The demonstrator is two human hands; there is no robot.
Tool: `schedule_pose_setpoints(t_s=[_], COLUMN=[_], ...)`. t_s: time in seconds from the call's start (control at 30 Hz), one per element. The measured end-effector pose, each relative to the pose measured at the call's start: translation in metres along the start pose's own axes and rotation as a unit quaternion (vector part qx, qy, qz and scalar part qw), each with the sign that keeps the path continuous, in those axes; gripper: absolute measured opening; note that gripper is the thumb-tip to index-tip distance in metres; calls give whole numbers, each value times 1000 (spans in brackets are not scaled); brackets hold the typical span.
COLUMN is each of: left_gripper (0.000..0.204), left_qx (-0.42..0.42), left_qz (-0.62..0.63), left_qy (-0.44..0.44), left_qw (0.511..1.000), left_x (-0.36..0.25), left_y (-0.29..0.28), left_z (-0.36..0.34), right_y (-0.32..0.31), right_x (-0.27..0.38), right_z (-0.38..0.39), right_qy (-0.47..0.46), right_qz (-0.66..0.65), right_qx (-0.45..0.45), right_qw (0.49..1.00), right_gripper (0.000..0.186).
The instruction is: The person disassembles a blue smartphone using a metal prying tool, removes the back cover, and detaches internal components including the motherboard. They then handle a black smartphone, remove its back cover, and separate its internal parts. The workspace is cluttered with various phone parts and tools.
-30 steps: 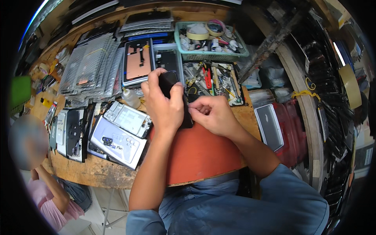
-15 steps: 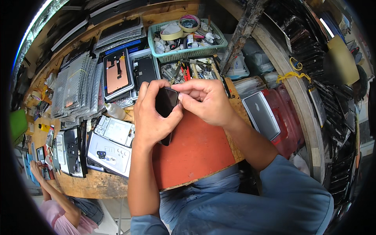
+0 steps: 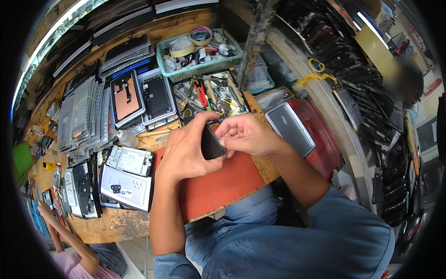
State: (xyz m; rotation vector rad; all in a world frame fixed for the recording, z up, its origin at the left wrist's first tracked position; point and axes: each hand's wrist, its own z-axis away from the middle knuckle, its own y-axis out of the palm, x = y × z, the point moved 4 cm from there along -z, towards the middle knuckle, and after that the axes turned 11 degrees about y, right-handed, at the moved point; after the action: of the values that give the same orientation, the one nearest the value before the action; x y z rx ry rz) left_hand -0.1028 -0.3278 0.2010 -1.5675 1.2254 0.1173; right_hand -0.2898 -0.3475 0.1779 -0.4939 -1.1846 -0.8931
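My left hand (image 3: 186, 146) is wrapped round a dark smartphone (image 3: 210, 139) above an orange-red mat (image 3: 220, 186) on the wooden bench. My right hand (image 3: 239, 135) has its fingers curled, with thumb and finger together at the phone's right edge; whatever is in that pinch is too small to make out. Left of my hands lie a white phone box (image 3: 141, 186) and an opened phone housing (image 3: 127, 160), with a white squeeze bottle (image 3: 127, 137) above them. Beyond my hands sits a tray of pliers and small parts (image 3: 209, 97).
Bubble-wrap stacks (image 3: 81, 121), phone panels in trays (image 3: 127, 95) and a mint basket of tape rolls (image 3: 195, 63) line the back. A vertical post (image 3: 255, 39), silver laptop (image 3: 288, 130) and red case (image 3: 320, 153) stand right. A co-worker's arms (image 3: 69, 237) show lower left.
The view has shifted. My hands hold the phone at a more slanted angle; my right fingers, higher at its top corner half a second ago, are now lower on its right edge.
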Motion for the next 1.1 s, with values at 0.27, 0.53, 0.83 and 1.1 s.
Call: schedule_pose_setpoints(t_s=[0.27, 0.53, 0.83, 1.1], left_gripper=[85, 92, 63, 72], left_qx=[-11, -76, -151, -148], left_qz=[-82, -157, -197, -184], left_qy=[113, 109, 63, 53], left_qw=[990, 979, 967, 970], left_x=[-25, -79, -57, -61], left_y=[25, 40, 51, 59], left_z=[2, 42, 70, 85], right_y=[2, 17, 31, 45], right_x=[-20, -25, -40, -46], right_z=[32, 79, 79, 84], right_qy=[-42, -79, -252, -265], right_qz=[-40, 200, 349, 343], right_qx=[5, -88, -145, -103], right_qw=[998, 973, 891, 895], right_gripper=[32, 17, 20, 25])
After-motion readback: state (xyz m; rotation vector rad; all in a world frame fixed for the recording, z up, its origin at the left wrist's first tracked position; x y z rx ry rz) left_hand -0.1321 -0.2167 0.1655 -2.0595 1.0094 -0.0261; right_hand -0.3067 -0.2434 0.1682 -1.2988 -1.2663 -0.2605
